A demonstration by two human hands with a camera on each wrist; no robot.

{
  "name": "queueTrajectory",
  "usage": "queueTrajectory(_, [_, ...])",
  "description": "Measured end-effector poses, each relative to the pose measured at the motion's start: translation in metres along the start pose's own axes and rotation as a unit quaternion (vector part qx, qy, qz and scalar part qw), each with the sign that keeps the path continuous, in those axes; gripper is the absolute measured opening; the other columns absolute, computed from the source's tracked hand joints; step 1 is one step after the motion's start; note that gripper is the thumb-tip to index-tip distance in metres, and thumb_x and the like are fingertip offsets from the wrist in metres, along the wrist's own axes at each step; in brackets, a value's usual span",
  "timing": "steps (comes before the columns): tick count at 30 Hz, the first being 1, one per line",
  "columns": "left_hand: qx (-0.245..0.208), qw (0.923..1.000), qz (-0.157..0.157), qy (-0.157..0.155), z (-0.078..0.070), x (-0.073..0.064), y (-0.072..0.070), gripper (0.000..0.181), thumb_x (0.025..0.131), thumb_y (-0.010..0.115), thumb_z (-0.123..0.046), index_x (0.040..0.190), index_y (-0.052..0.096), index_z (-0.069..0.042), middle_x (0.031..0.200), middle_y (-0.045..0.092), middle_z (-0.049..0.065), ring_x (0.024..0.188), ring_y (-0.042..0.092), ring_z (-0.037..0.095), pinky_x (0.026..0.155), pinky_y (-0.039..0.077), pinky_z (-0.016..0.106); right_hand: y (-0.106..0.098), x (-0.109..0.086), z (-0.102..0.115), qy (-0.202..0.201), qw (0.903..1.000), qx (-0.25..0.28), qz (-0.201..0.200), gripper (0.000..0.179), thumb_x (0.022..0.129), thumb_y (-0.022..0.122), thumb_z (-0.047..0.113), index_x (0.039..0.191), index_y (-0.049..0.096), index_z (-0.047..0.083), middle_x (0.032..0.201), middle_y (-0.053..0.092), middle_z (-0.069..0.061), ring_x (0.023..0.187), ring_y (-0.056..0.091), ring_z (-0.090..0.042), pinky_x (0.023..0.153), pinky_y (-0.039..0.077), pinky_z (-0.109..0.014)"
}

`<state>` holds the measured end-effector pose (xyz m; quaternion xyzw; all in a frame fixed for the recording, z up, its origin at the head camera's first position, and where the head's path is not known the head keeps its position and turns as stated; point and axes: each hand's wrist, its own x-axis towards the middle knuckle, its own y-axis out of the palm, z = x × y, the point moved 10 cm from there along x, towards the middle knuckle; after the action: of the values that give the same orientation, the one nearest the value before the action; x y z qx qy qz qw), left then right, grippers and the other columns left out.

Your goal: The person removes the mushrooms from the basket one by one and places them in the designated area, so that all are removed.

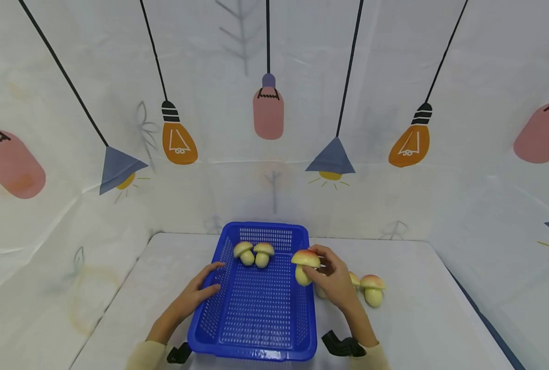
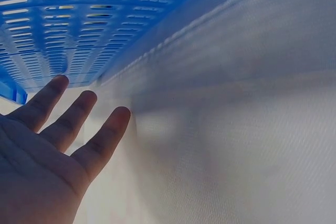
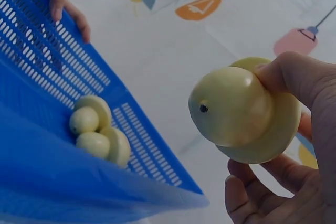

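Note:
A blue plastic basket (image 1: 256,308) with slotted walls stands in front of me. Two toy mushrooms (image 1: 263,254) with yellowish-red caps and pale stems lie side by side at its far end. My right hand (image 1: 332,277) holds another toy mushroom (image 1: 305,258) over the basket's right rim, thumb on one side and fingers on the other. In the right wrist view the round base of this mushroom's stem (image 3: 231,108) faces the camera. At the basket's left rim rests my left hand (image 1: 193,295); its fingers (image 2: 107,137) look extended along the outer wall in the left wrist view.
More toy mushrooms (image 1: 373,290) sit on the white table (image 1: 413,318) to the right of the basket, partly hidden behind the right hand. A white backdrop (image 1: 228,190) printed with hanging lamps rises behind the table. Dark straps (image 1: 343,345) are at both wrists.

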<state>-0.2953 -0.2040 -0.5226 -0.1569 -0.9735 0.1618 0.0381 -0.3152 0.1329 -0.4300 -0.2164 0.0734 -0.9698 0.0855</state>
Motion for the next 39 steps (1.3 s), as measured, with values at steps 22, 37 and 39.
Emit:
queueTrajectory(22, [0.009, 0.9999, -0.007, -0.009, 0.002, 0.001, -0.001, 0.055, 0.105, 0.054, -0.019, 0.157, 0.035, -0.016, 0.164, 0.024, 0.030, 0.132, 0.049, 0.048, 0.092, 0.058, 0.051, -0.072, -0.025, -0.008, 0.019, 0.9956, -0.052, -0.076, 0.043, 0.090, 0.076, 0.000, 0.131, 0.062, 0.002, 0.127, 0.069, -0.013, 0.111, 0.064, -0.002, 0.080, 0.057, -0.021])
queueTrajectory(37, [0.008, 0.9997, -0.009, -0.019, 0.003, 0.000, -0.001, 0.056, 0.105, 0.054, -0.020, 0.157, 0.034, -0.018, 0.164, 0.022, 0.030, 0.131, 0.051, 0.048, 0.089, 0.059, 0.052, -0.118, -0.045, -0.012, 0.036, 0.9873, -0.088, -0.127, 0.044, 0.089, 0.075, -0.003, 0.131, 0.061, -0.002, 0.122, 0.065, 0.016, 0.110, 0.063, 0.002, 0.082, 0.055, -0.015])
queueTrajectory(39, [0.009, 0.9997, -0.008, -0.020, 0.003, 0.000, -0.001, 0.056, 0.105, 0.054, -0.021, 0.157, 0.034, -0.018, 0.164, 0.023, 0.030, 0.130, 0.051, 0.048, 0.089, 0.059, 0.051, -0.123, -0.048, -0.012, 0.039, 0.9859, -0.095, -0.132, 0.044, 0.090, 0.075, -0.003, 0.131, 0.061, -0.002, 0.123, 0.063, 0.016, 0.110, 0.063, 0.003, 0.082, 0.055, -0.014])
